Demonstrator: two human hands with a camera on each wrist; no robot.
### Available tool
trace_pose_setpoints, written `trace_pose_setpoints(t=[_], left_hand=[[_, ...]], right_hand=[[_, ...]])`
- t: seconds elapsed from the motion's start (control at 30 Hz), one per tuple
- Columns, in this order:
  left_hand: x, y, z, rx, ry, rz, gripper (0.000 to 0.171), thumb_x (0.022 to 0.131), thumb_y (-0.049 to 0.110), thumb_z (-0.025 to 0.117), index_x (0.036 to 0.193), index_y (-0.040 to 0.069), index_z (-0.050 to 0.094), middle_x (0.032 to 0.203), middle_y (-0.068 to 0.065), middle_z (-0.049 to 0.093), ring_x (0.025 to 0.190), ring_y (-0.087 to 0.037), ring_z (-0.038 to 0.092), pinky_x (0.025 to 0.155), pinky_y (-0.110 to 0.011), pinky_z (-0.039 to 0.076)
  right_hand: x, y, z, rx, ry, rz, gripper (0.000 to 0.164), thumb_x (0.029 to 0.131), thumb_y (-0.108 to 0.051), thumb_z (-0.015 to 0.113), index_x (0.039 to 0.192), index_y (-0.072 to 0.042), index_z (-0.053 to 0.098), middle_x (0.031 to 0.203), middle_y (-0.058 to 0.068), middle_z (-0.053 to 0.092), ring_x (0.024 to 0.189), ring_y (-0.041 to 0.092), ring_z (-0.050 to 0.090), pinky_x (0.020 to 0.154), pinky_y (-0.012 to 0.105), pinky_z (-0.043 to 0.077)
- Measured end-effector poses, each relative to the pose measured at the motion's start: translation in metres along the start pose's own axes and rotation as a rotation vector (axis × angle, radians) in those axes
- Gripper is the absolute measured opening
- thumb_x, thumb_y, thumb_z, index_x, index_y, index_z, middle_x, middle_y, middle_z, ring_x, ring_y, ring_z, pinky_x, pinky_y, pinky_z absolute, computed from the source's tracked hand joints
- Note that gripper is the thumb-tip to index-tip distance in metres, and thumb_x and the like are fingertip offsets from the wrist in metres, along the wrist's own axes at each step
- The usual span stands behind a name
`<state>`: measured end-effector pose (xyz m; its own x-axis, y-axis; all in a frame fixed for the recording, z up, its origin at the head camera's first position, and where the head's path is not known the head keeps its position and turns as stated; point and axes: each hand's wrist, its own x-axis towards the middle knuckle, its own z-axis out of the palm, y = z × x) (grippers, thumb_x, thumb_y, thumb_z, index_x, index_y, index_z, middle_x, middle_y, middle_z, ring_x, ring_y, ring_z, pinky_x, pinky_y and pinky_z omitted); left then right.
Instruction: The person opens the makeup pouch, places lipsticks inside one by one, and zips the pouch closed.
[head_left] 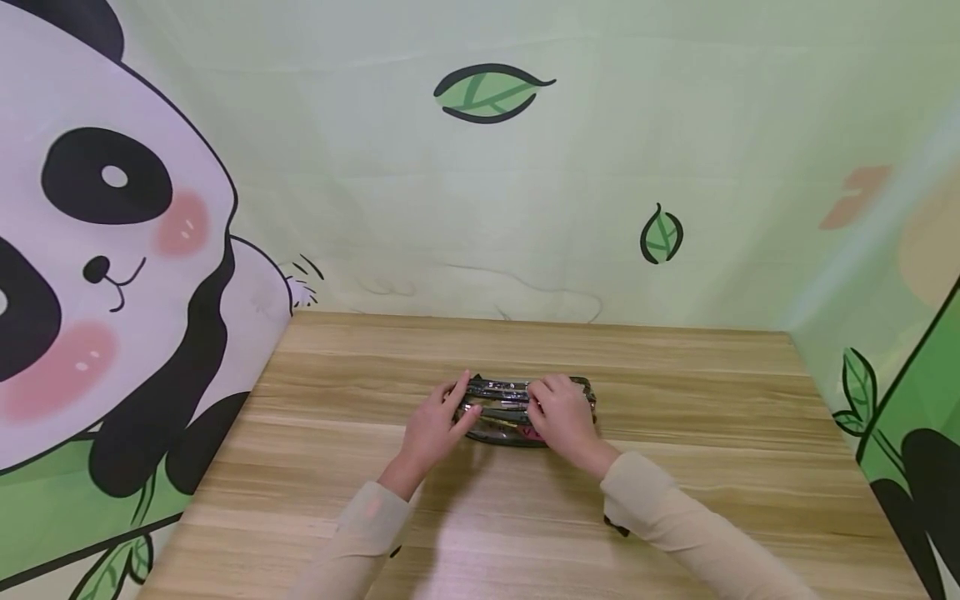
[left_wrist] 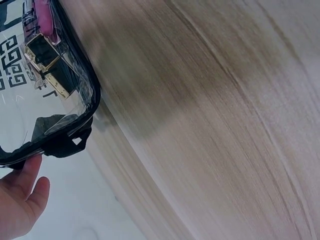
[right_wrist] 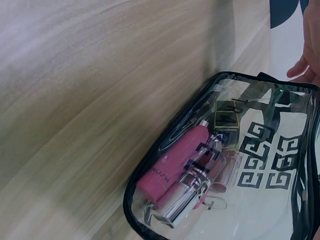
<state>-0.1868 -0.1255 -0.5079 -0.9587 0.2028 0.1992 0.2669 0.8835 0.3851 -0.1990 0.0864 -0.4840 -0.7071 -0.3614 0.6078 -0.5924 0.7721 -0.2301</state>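
Observation:
A clear cosmetic bag (head_left: 502,435) with black trim and a black printed pattern lies on the table. Dark strips run along its top, with a gap between them. My left hand (head_left: 431,429) holds the left end, its thumb on the near side and fingers toward the far corner. Over the top right, my right hand (head_left: 562,417) grips the bag with curled fingers; what its fingertips pinch is hidden. Through the clear side show a pink bottle (right_wrist: 172,162), a silver-capped tube (right_wrist: 177,202) and a gold-and-black case (right_wrist: 227,120).
The wood-grain table (head_left: 712,400) extends around the bag. Behind it hangs a pale green backdrop (head_left: 360,167) with a panda and leaves, meeting the table's far edge. Small dark bits show by both sleeves.

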Motion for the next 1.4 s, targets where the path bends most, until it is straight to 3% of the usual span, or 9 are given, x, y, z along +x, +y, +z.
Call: trace_pose_setpoints(t=[0.83, 1.4], left_hand=[[-0.003, -0.001, 0.002, 0.022, 0.05, 0.029, 0.057, 0.089, 0.046, 0.04, 0.139, 0.023, 0.028, 0.12, -0.012, 0.052, 0.09, -0.027, 0.058, 0.07, -0.04, 0.048], [-0.004, -0.001, 0.004, 0.03, 0.115, 0.059, 0.055, 0.087, 0.039, 0.048, 0.137, 0.019, 0.035, 0.115, -0.014, 0.055, 0.085, -0.026, 0.059, 0.065, -0.039, 0.048]], right_hand=[[0.011, -0.031, 0.027, 0.009, 0.029, -0.004, 0.001, 0.07, -0.01, 0.058, 0.07, -0.01, 0.059, 0.071, 0.002, 0.057, 0.07, 0.019, 0.054, 0.063, 0.032, 0.045], [0.022, -0.051, 0.034, 0.116, 0.03, 0.099, 0.004, 0.071, -0.01, 0.06, 0.07, -0.011, 0.057, 0.069, 0.0, 0.056, 0.068, 0.017, 0.053, 0.062, 0.03, 0.044]])
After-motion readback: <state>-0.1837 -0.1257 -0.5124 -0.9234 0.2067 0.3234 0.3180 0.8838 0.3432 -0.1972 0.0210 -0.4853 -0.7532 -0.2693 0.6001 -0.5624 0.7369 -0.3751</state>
